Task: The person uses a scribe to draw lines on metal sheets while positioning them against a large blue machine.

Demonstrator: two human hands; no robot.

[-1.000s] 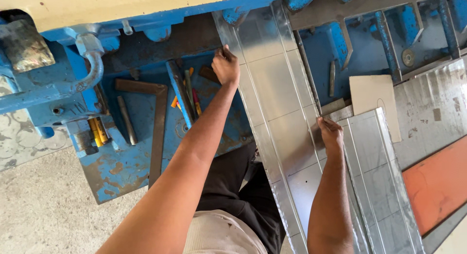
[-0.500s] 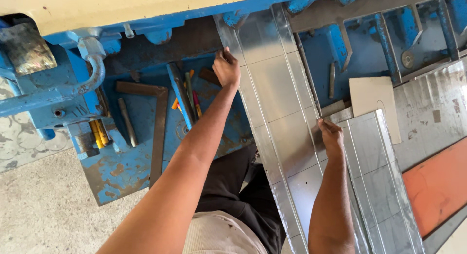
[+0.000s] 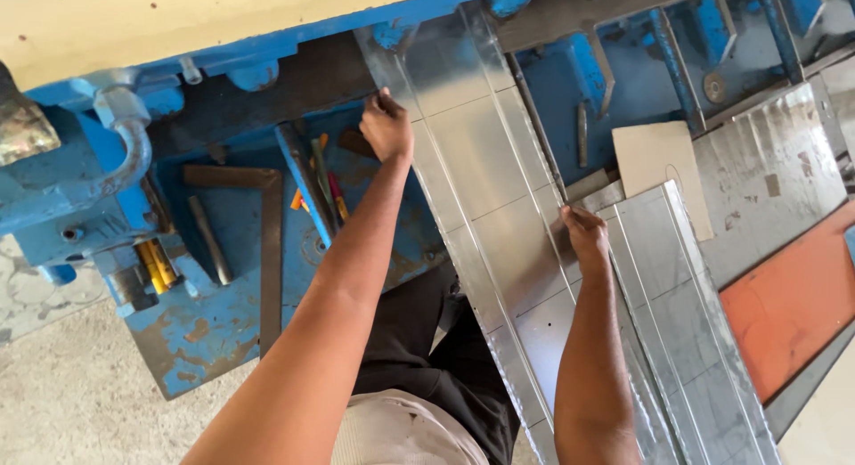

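Barely any change from a second ago: my left hand (image 3: 387, 126) stays gripping the left edge of the long folded galvanised sheet-metal channel (image 3: 485, 189), fingers curled shut on it, frame centre. My right hand (image 3: 586, 238) still pinches its right edge beside the blue steel machine (image 3: 80, 207).

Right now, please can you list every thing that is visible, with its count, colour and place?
long sheet-metal panel: 1, silver, slanting from the machine at the top down to the person
second sheet-metal panel: 1, silver, lower right, beside the first
machine: 1, blue and worn, across the top and left
steel square: 1, dark rusty, on the machine's left ledge
hand tools: several, orange and red handles, beside the left hand
pale board: 1, cream, right of centre
orange surface: 1, right edge
concrete floor: grey, lower left
left hand: on the long panel's left edge
right hand: on its right edge
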